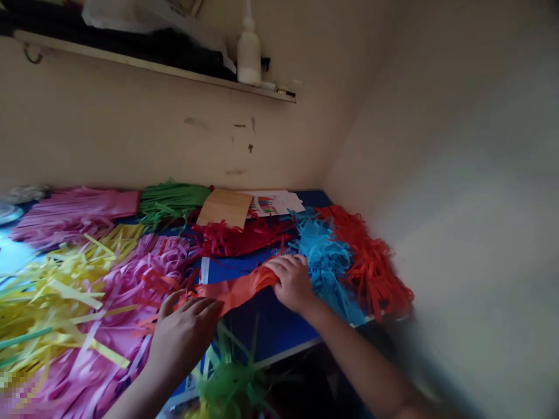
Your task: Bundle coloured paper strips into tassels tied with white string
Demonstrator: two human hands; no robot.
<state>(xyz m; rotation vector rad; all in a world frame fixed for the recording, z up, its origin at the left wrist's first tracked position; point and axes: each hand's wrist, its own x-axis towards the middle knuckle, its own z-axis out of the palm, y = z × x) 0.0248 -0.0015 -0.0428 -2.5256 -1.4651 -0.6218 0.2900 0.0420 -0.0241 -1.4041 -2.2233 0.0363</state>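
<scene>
An orange-red paper strip (pixel 238 290) stretches between my two hands above the blue table (pixel 279 329). My left hand (pixel 187 323) is closed on its left end, where orange fringes stick out past the fingers. The right end is bunched inside my right hand (pixel 292 281), whose fingers wrap over it. Light blue fringed paper (pixel 325 250) lies just right of my right hand. Pink fringed paper (pixel 152 262) spreads beside and behind my left hand. Below the strip, green fringed paper (pixel 231 378) hangs at the table's front edge.
Yellow fringes (pixel 61 291) cover the left side. Along the back lie pink bundles (pixel 82 209), green fringes (pixel 172 201), a tan sheet (pixel 225 208) and dark red fringes (pixel 244 238). Red fringes (pixel 371 262) rest against the right wall. A shelf (pixel 152 65) above holds a white bottle (pixel 249 55).
</scene>
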